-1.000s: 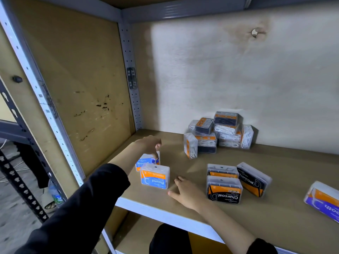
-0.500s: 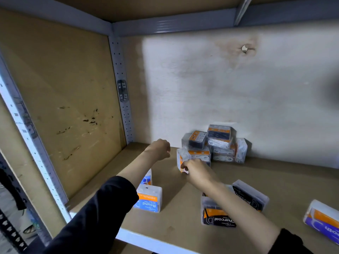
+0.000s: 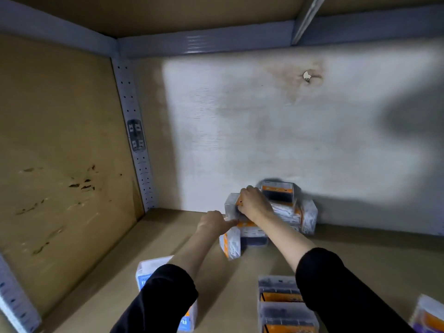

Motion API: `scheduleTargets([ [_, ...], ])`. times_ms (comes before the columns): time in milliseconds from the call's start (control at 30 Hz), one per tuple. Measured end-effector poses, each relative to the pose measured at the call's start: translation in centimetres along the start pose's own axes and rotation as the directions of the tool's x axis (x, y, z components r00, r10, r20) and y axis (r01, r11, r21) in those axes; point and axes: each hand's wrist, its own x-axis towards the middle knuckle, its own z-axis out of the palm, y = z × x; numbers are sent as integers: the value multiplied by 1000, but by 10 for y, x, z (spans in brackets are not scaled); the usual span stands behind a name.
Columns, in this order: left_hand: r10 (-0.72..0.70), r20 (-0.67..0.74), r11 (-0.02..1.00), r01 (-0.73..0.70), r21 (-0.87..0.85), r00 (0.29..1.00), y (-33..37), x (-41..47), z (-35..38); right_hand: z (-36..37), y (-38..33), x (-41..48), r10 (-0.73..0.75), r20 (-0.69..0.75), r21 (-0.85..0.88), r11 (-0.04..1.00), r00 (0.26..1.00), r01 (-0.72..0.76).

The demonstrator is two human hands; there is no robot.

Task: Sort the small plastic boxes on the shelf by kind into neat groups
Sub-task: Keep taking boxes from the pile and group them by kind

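A pile of small clear plastic boxes [image 3: 305,216] with orange labels leans against the back wall. My right hand [image 3: 252,203] grips a box [image 3: 230,205] at the pile's upper left. My left hand [image 3: 212,222] is just left of the pile, one finger stretched out and touching an orange-labelled box [image 3: 247,224] under the right hand. A white box [image 3: 231,243] stands on edge in front of the pile. A dark box [image 3: 277,192] sits on top.
Two blue-labelled boxes [image 3: 147,270] lie near the front left, partly under my left sleeve. Two black-and-orange charcoal boxes [image 3: 278,292] sit at the front centre. A purple-and-orange box [image 3: 428,316] is at the far right edge. A perforated metal post [image 3: 134,145] stands in the back left corner.
Both hands have reached deeper to the pile at the back wall. The right hand went from the standing box up to the upper-left box. The view moved closer and upward.
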Motion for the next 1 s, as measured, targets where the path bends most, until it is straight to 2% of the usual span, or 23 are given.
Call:
scheduleTargets([
  [67,-14,58,999,17,-50,998,-2,6,0,6,5,11,-21,60,-28,999,998,23],
  [167,-44,64,988,53,-142,997,-11,12,-6,16,13,18,-39,113,-51,998,993,45],
  [433,89,128,947,-44,-318,988,-56,9,-25,31,20,12,-122,4,-202,972,992,121],
  [600,123,130,972,-93,-217,984,-60,4,-25,38,14,10,-89,-21,-271,959,996,80],
  [800,133,115,989,-124,-82,984,-52,1,-28,34,9,-3,-187,43,-420,888,981,188],
  [900,134,95,991,-134,-7,986,-53,1,-26,30,10,-8,-191,38,-366,911,981,191],
  [1000,138,90,990,-139,-5,986,-55,2,-24,19,12,-13,-108,-36,-181,978,993,100],
])
